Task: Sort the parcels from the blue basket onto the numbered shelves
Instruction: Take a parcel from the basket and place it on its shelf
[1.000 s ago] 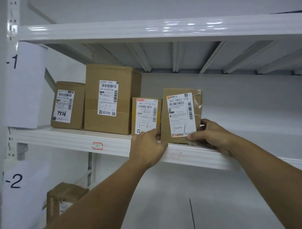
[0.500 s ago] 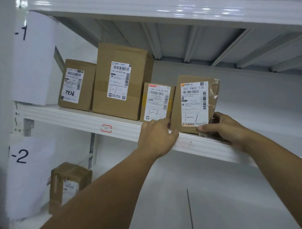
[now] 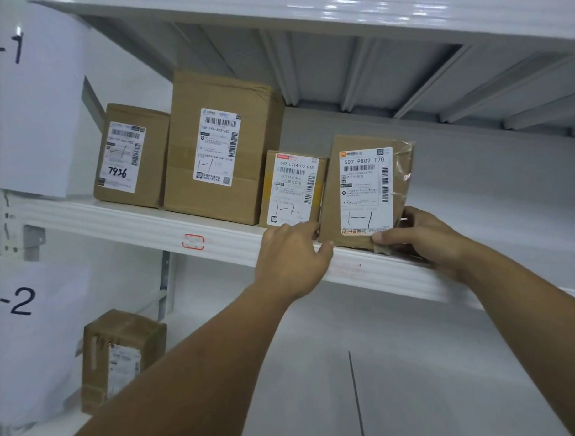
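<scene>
Four parcels on the -1 shelf (image 3: 116, 220), counting from its left end: 7936 box (image 3: 130, 154), tall box (image 3: 218, 148), 642 box (image 3: 291, 188), then the 507 parcel (image 3: 365, 189), upright at the shelf's front lip. Both hands are on that last one: right hand (image 3: 427, 239) pinches its bottom right corner, thumb on the label, and left hand (image 3: 291, 260) curls round its bottom left corner. One low box (image 3: 121, 357) sits below the shelf. Two paper signs at the shelf's left end, -1 sign (image 3: 38, 112) above, -2 sign (image 3: 39, 324) below
</scene>
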